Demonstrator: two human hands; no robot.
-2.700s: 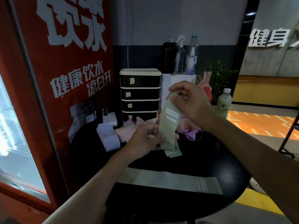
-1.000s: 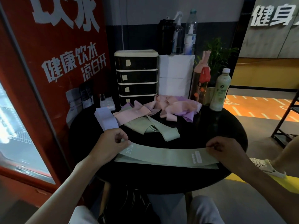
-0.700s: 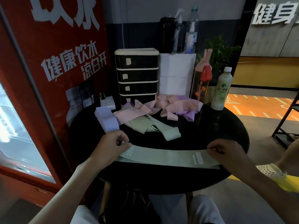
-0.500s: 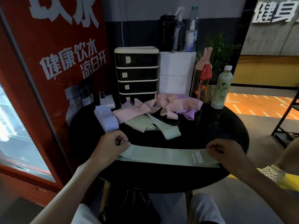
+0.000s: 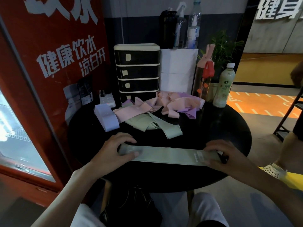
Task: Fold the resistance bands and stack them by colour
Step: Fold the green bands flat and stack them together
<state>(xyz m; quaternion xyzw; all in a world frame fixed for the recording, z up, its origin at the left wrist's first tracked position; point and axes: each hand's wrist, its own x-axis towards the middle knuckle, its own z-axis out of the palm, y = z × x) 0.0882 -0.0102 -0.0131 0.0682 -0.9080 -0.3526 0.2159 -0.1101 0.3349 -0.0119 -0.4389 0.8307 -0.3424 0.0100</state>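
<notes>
Left hand (image 5: 113, 151) farther over green band (image 5: 168, 155)

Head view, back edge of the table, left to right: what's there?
Power strip → drawer unit → white box → pink bottle → pale green bottle. The plant is left out because it overlaps the bottles.

Green band (image 5: 167, 155) ends partly under left fingers (image 5: 125, 139), right fingers (image 5: 217, 145)
</notes>
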